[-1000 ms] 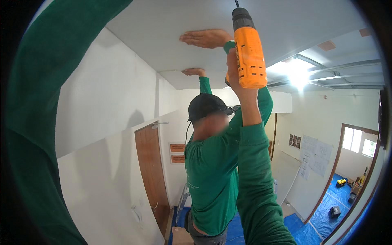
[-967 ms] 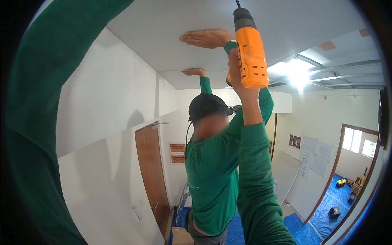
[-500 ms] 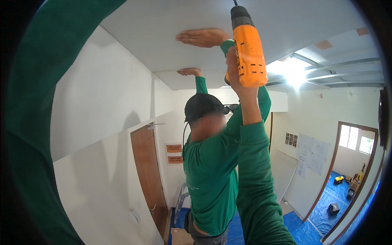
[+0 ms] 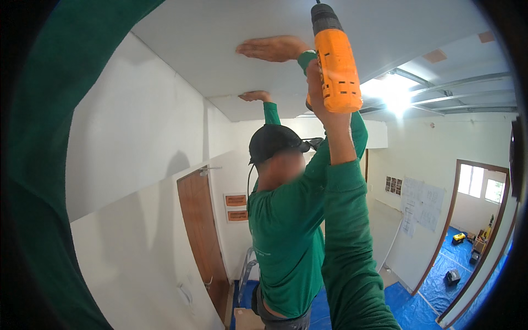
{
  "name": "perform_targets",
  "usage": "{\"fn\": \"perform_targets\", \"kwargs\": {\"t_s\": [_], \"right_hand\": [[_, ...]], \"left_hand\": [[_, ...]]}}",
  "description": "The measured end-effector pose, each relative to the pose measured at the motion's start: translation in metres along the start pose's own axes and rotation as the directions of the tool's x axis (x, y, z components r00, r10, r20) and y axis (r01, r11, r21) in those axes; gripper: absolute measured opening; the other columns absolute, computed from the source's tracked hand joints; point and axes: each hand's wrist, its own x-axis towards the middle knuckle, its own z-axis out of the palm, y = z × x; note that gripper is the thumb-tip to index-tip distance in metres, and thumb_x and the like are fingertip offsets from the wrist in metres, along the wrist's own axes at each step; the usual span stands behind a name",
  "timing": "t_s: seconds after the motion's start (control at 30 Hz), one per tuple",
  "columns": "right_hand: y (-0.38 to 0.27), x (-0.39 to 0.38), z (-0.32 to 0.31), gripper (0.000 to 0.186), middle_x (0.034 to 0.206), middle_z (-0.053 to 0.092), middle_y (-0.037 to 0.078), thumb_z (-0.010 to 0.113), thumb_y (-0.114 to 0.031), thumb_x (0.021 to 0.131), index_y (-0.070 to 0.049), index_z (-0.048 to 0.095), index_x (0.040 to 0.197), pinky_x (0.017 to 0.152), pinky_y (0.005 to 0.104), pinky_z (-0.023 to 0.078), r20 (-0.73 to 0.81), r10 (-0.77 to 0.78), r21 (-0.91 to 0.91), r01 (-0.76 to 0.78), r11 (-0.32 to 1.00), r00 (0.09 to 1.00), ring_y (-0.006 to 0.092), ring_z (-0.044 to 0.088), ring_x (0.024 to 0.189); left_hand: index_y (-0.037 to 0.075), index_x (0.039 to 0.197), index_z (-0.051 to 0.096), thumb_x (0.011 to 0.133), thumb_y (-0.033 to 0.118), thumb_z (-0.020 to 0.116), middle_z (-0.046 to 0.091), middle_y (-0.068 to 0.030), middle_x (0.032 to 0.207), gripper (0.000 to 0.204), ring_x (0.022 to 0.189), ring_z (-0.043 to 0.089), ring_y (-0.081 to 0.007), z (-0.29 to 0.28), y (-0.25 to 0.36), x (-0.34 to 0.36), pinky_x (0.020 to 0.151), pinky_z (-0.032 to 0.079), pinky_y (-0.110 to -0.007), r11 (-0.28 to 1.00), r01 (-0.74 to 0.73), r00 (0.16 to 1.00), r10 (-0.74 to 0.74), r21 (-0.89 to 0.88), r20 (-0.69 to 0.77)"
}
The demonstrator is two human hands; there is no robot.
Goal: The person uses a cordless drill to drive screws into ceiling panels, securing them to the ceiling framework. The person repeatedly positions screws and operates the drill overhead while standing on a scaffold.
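An orange and black cordless drill (image 4: 337, 70) is gripped in my right hand (image 4: 318, 91). It points upward, with its chuck close to the grey ceiling panel (image 4: 209, 55) and the tip of the bit near the picture's top edge. Whether the tip touches the panel I cannot tell. My left arm (image 4: 41, 137), in a green sleeve, reaches up along the left edge; its hand is out of view. In front of me a co-worker (image 4: 286, 236) in a green shirt and black cap presses both palms flat against the panel.
Beyond the panel's right edge run bare metal ceiling rails (image 4: 462, 93) beside a bright lamp (image 4: 397, 96). A wooden door (image 4: 201, 236) stands at the left. Part of a stepladder (image 4: 246, 272) shows behind the co-worker. Blue sheeting (image 4: 440, 280) covers the floor, with tools beyond the right doorway.
The drill and my right hand have shifted very slightly up and to the right in the picture. The co-worker's palms stay on the panel.
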Motion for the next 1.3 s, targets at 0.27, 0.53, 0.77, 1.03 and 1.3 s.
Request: {"fn": "perform_targets", "kwargs": {"t_s": [0.27, 0.53, 0.77, 1.03, 1.3], "right_hand": [[0.007, -0.006, -0.003, 0.036, 0.075, 0.070, 0.003, 0.067, -0.041, 0.104, -0.006, 0.071, 0.101, 0.067, 0.0348, 0.056, 0.041, 0.060, -0.115, -0.055, 0.992, 0.997, 0.0182, 0.072, 0.068], [0.001, 0.000, -0.003, 0.031, 0.077, 0.070, 0.004, 0.070, -0.038, 0.103, -0.007, 0.071, 0.105, 0.068, 0.0345, 0.056, 0.044, 0.004, -0.089, 0.000, 0.996, 0.999, 0.0190, 0.071, 0.069], [0.008, 0.011, 0.000, 0.021, 0.075, 0.069, 0.005, 0.073, -0.027, 0.098, -0.006, 0.072, 0.101, 0.068, 0.0346, 0.056, -0.033, -0.082, -0.092, 0.079, 0.993, 0.996, 0.0197, 0.070, 0.070], [-0.036, 0.018, -0.031, 0.011, 0.076, 0.067, 0.004, 0.072, -0.017, 0.095, -0.006, 0.070, 0.095, 0.072, 0.0337, 0.055, 0.107, 0.336, 0.166, -0.350, 0.922, 0.936, 0.0142, 0.067, 0.075], [-0.065, -0.026, -0.042, 0.019, 0.091, 0.071, 0.003, 0.070, -0.019, 0.103, -0.005, 0.069, 0.117, 0.072, 0.0299, 0.056, 0.071, 0.481, 0.428, -0.463, 0.777, 0.874, 0.0137, 0.070, 0.078]], "left_hand": [[0.021, 0.069, 0.057, 0.092, 0.020, 0.070, 0.058, 0.0015, 0.066, 0.026, 0.064, 0.063, -0.0137, -0.002, 0.001, 0.000, 0.069, 0.058, -0.033, 1.000, -0.009, 1.000, 0.008, 0.028, 0.007], [0.021, 0.069, 0.057, 0.093, 0.022, 0.069, 0.059, 0.0014, 0.066, 0.027, 0.065, 0.064, -0.0151, -0.002, 0.000, 0.002, 0.070, 0.058, -0.036, 0.999, 0.018, 0.999, -0.016, -0.041, 0.037], [0.021, 0.070, 0.060, 0.091, 0.022, 0.070, 0.061, 0.0003, 0.068, 0.023, 0.066, 0.064, -0.0173, -0.001, -0.005, 0.003, 0.070, 0.058, -0.035, 1.000, -0.024, 1.000, 0.024, -0.012, -0.010], [0.018, 0.072, 0.061, 0.092, 0.020, 0.071, 0.062, -0.0007, 0.068, 0.022, 0.066, 0.064, -0.0183, -0.003, 0.001, -0.002, 0.068, 0.055, -0.036, 0.996, -0.016, 0.999, 0.013, -0.089, -0.030], [0.017, 0.079, 0.059, 0.092, 0.027, 0.071, 0.063, -0.0010, 0.074, 0.020, 0.072, 0.066, -0.0188, -0.016, -0.002, 0.001, 0.071, 0.055, -0.037, 0.985, -0.031, 0.997, 0.019, -0.172, -0.072]]}}
